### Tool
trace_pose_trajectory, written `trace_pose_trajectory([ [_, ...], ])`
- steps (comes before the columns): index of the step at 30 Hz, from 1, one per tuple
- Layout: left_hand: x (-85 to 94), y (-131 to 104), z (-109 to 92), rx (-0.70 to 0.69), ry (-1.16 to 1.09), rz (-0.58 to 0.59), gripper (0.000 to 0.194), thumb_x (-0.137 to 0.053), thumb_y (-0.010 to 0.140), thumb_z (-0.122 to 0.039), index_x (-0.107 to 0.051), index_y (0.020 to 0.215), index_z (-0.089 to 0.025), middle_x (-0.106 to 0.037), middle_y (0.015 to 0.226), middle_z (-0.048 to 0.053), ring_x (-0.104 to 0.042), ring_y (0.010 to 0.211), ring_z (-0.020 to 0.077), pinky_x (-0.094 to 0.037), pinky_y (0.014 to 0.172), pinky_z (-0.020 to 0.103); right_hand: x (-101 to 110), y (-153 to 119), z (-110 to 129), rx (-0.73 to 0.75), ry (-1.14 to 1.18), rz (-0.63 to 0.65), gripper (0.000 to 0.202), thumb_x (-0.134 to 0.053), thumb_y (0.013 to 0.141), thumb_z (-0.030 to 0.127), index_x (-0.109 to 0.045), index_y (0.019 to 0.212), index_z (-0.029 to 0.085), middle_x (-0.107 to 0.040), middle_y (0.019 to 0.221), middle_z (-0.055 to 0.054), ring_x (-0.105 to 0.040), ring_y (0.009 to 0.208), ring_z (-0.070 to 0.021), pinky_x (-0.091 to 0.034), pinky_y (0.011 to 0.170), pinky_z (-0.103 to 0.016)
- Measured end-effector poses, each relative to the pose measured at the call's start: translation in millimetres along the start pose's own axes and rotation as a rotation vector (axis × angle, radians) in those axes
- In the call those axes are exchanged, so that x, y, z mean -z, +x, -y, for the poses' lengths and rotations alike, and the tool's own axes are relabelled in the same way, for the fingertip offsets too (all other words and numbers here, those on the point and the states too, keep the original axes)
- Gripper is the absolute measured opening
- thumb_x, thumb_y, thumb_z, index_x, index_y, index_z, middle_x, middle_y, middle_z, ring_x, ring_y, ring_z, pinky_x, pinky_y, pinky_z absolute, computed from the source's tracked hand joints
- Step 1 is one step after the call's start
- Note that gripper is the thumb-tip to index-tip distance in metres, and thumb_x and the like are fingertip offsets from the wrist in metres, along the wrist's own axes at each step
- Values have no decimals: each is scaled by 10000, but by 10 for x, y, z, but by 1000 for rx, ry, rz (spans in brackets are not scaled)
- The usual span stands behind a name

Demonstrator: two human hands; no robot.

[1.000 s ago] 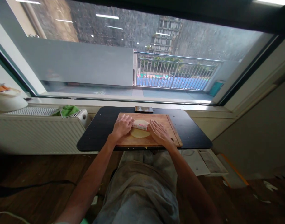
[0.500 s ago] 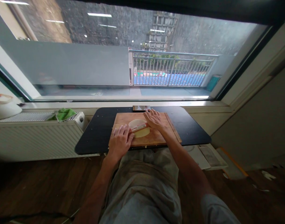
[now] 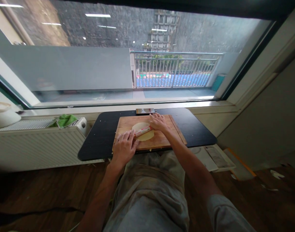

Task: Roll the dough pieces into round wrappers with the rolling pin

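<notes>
A rolling pin (image 3: 142, 131) with a red and white printed band lies slantwise across a thin, pale, roundish sheet of dough (image 3: 147, 137). Under the dough is a wooden cutting board (image 3: 162, 141). My left hand (image 3: 124, 145) presses on the pin's near left end, fingers together over it. The far right end is under my right hand (image 3: 158, 122), whose fingers bend over it. Both ends of the pin are hidden by my hands. Dough shows on either side of the pin.
The board rests on a black table (image 3: 96, 135) scattered with small crumbs. A phone-like flat object (image 3: 144, 111) lies behind the board. To the left, a green cloth (image 3: 65, 120) sits on a white radiator (image 3: 41, 145). A window (image 3: 108, 71) rises behind the table.
The pin has turned slightly, so its printed band shows differently. My right hand's fingers look a little more bent. The whole view has shifted slightly.
</notes>
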State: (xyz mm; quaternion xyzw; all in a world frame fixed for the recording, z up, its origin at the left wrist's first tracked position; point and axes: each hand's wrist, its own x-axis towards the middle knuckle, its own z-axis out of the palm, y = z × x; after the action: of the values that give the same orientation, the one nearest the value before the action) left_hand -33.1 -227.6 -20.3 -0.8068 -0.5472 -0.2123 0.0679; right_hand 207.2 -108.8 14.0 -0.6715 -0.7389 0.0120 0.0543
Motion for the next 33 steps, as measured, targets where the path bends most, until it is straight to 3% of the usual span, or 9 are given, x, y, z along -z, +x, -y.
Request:
trace_pose_trajectory([
  [5, 0, 19, 7, 4, -13, 10, 572, -454, 1120, -494, -556, 1624, -243, -644, 1580, 145, -576, 1470, 347, -370, 1308, 584, -32, -127, -38, -11, -6, -33, 681, -360, 1096, 337, -368, 1756, 169, -453, 1763, -141, -365, 1644, -323, -284, 1349, -544],
  [10, 8, 83, 33, 18, -52, 19, 530, -443, 1126, -470, -570, 1604, -277, -653, 1575, 121, -573, 1472, 332, -312, 1336, 622, -64, -215, -66, -22, 9, -13, 648, -328, 1118, 352, -377, 1758, 264, -425, 1788, -77, -317, 1675, -299, -266, 1364, -551],
  [16, -9, 211, 103, 26, -98, 66, 502, -398, 1144, -490, -628, 1522, -252, -686, 1528, 126, -581, 1458, 329, -272, 1335, 685, -91, -261, -42, -81, 39, 6, 691, -330, 1117, 343, -265, 1794, 222, -323, 1830, -107, -231, 1713, -333, -241, 1360, -633],
  [20, -32, 302, 135, 33, -112, 63, 486, -394, 1150, -467, -628, 1513, -243, -661, 1571, 139, -513, 1541, 323, -208, 1343, 727, -96, -374, -35, -83, 33, -13, 703, -303, 1119, 328, -213, 1805, 201, -378, 1797, -154, -280, 1697, -349, -251, 1349, -648],
  [25, -36, 438, 177, 39, -128, 68, 464, -369, 1156, -458, -687, 1416, -241, -677, 1554, 128, -517, 1536, 318, -236, 1323, 734, -83, -532, -19, -59, -1, -57, 658, -256, 1124, 317, -369, 1758, 183, -450, 1759, -163, -353, 1661, -346, -296, 1328, -617],
  [29, -49, 491, 235, 3, -96, 77, 457, -364, 1151, -442, -721, 1356, -243, -731, 1428, 124, -622, 1370, 295, -386, 1272, 572, -65, -589, 9, -55, 11, -132, 585, -285, 1125, 316, -589, 1604, 173, -589, 1646, -170, -489, 1551, -319, -348, 1293, -507],
  [33, -70, 456, 269, -5, -21, 99, 420, -485, 1109, -430, -692, 1433, -261, -719, 1351, 136, -607, 1285, 323, -489, 1113, 483, -51, -605, 31, -108, 80, -233, 528, -352, 1116, 336, -644, 1532, 193, -682, 1526, -152, -543, 1460, -306, -358, 1263, -458],
])
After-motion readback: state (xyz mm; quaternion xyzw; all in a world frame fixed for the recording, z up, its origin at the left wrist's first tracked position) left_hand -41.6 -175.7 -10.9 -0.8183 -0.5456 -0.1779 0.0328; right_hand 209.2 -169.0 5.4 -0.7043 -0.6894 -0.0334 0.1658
